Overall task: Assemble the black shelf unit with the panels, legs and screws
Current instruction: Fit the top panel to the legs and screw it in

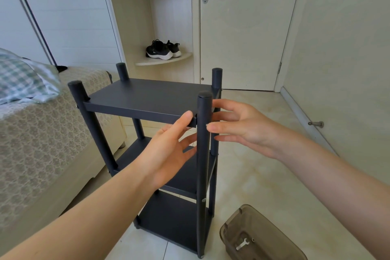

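shelf unit nearly built, hands at top front corner

black shelf unit (147, 99) stands upright on the tiled floor (263, 175), frame centre, with the bed (42, 133) at its 9 o'clock. done as far as visible: top panel (143, 95), middle panel (187, 177) and bottom panel (168, 221) all sit between four legs. a silver screw head (203, 200) shows low on the near right leg (203, 154). left to do: probably only checking or tightening the top corner joints; screws there are too small to tell.

left hand (168, 150) is released, fingers straight, thumb tip on the top panel's front edge just beside the near right leg. right hand (242, 126) is also released, fingers straight, at 3 o'clock of that leg; contact unclear. neither hand holds anything.

materials: panels are flat, thin, matte dark rectangles with smooth faces and square edges. legs are round matte tubes with flat caps, standing proud above the top panel.

at 5 o'clock of the unit, a translucent brown plastic container (261, 219) on the floor holds a small white wrench (242, 244).
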